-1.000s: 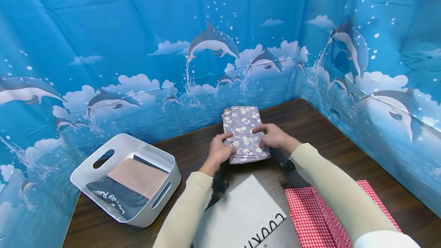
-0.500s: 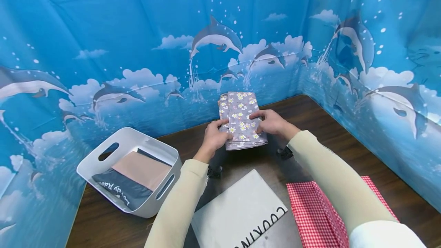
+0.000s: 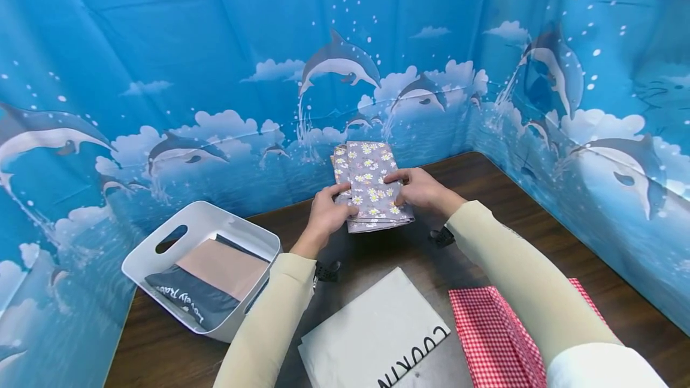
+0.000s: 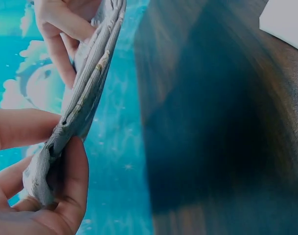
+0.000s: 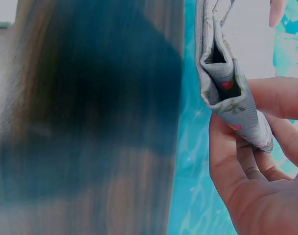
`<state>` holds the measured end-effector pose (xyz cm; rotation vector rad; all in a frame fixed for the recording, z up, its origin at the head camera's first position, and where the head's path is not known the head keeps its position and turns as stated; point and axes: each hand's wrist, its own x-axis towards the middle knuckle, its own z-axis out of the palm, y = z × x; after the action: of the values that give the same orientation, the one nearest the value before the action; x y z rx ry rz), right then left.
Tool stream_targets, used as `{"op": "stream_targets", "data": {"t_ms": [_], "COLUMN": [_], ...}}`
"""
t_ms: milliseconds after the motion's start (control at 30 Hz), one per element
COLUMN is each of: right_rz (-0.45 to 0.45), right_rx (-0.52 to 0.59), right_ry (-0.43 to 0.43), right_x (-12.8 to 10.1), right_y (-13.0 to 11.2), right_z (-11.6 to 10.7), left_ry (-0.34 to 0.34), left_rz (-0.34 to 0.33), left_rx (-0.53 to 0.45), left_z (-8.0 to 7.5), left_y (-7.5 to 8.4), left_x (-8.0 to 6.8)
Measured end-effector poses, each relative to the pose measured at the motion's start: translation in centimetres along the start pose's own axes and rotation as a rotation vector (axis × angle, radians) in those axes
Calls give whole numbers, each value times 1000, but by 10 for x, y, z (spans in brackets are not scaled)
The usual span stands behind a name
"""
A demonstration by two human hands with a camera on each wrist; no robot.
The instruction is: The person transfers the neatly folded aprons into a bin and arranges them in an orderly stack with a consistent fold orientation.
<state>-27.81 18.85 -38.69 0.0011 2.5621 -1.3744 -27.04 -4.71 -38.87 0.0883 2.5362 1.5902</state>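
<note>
Grey floral cloth (image 3: 372, 181), folded in layers, tilted, held up off the brown table (image 3: 466, 181) before the blue dolphin curtain (image 3: 232, 47). We see the hands apart, cloth between them: left hand (image 3: 327, 211) pinches the left edge, right hand (image 3: 423, 189) pinches the right edge. Wrist views give us digits on both faces, plus stacked folds. Left on table, we have the white bin (image 3: 229, 225); inside, a tan piece (image 3: 223, 265) and a dark piece (image 3: 194, 298) with white lettering. Nearer, between the forearms, we note a white cloth (image 3: 366, 328), black print, cut off by the frame. Right of that, red checked cloth (image 3: 493, 334), partly hidden by the right sleeve (image 3: 517, 274).
</note>
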Motion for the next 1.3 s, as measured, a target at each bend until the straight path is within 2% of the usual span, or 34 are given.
{"op": "stream_targets", "data": {"t_ms": [233,500,700,900,1067,1167,1300], "right_rz": [-79,-84,-117,-97,-191,-208,-191], "right_rx": [-15,8,56,81,78,76,81], "right_ry": [-31,-77,-75,-92,-181,-175,-146], "right_x": [3,4,8,8,14,15,13], "right_y": [-21,-40,-60,-84,-108,-109,-98], "right_z": [8,28,38,55,76,78,68], "left_ry": [22,77,140,190,262,244,190], "left_rz": [6,-33,-34,-62,-93,-96,-76], "left_rx": [15,33,44,70,94,88,88], "left_z": [-25,-48,-69,-88,-111,-115,-106], "left_y": [3,-4,4,7,-3,-7,-5], "left_x": [-11,-29,-41,-63,-84,-84,-77]}}
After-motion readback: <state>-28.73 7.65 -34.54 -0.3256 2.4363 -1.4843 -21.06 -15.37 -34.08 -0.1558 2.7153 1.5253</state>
